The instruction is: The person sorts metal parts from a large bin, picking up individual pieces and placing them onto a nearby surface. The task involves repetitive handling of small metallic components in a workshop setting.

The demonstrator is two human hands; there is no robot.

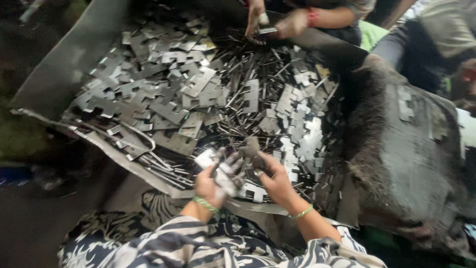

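My left hand [210, 181] grips a shiny notched metal plate [218, 173] just above the near edge of a big heap of stamped metal plates [168, 94]. My right hand [270, 176] is closed on a darker notched metal piece [251, 149], held against the plate in my left hand. Both wrists wear green bangles. Thin metal pins [258, 64] lie mixed through the middle of the heap.
The parts lie on a grey sheet [64, 64] curled up at its left side. A dark worn sack [406, 164] bulges at the right. Across the heap another person's hands [275, 22] hold a small metal piece. My patterned sleeves fill the bottom edge.
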